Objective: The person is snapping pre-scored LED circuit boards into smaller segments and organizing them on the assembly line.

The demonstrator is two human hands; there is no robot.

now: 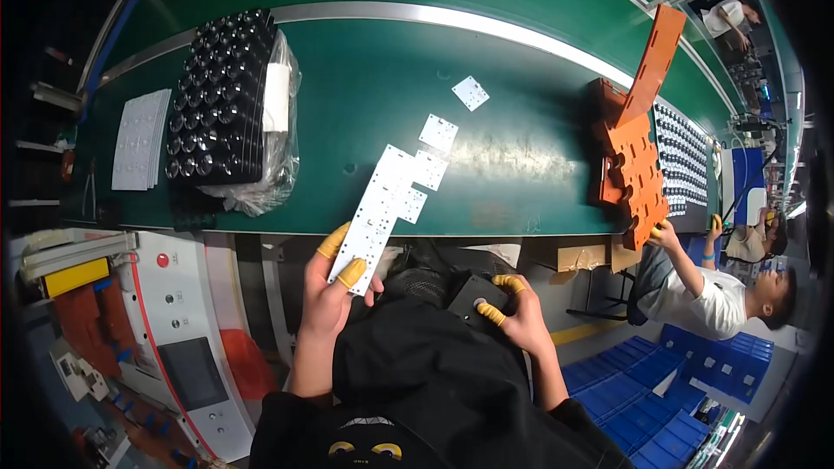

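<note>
In my left hand (334, 282), yellow finger covers on, is the lower end of a long white circuit board (378, 200), pinched between thumb and fingers. The board slants up over the table's near edge. Several small square white circuit boards (439, 132) lie on the green table (347, 78) off its upper right side; the nearest ones meet or overlap its edge in view. Low by my lap, my right hand (517, 313) grips a flat black block (469, 300) with a round silvery spot near the thumb. The underside of that block is hidden.
At left stand a stack of black lens trays (221, 100) in clear plastic and a pile of white boards (139, 139). An orange slotted rack (638, 165) rises at right, beside a co-worker (712, 291). Blue bins (643, 391) sit lower right; a control panel (187, 330) is lower left.
</note>
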